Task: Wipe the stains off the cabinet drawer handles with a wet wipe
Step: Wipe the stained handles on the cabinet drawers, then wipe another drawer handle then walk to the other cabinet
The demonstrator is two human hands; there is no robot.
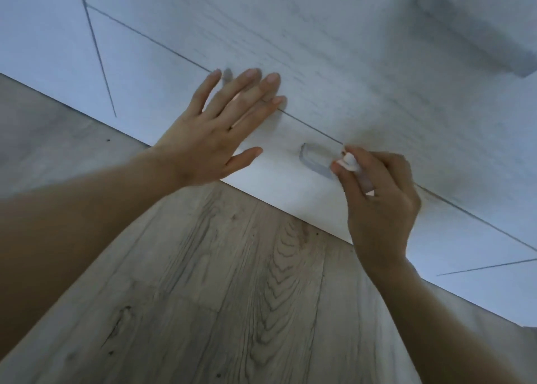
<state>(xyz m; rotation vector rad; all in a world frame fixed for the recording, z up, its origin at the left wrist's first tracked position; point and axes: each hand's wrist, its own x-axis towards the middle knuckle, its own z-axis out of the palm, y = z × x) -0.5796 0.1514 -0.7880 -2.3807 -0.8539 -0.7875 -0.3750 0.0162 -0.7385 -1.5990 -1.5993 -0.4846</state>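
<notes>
Head view: my left hand (209, 131) lies flat, fingers straight, against the white drawer front (290, 186), holding nothing. My right hand (377, 197) pinches a small white wipe (348, 160) against the right end of the lower grey handle (315, 161). A second handle (476, 32) sits on the drawer above, over wood-grain floor (232, 282).

Head-worn view, steeply downward and close, tilted, toward low cabinet drawers (334, 64) and wooden floor (232, 282).
</notes>
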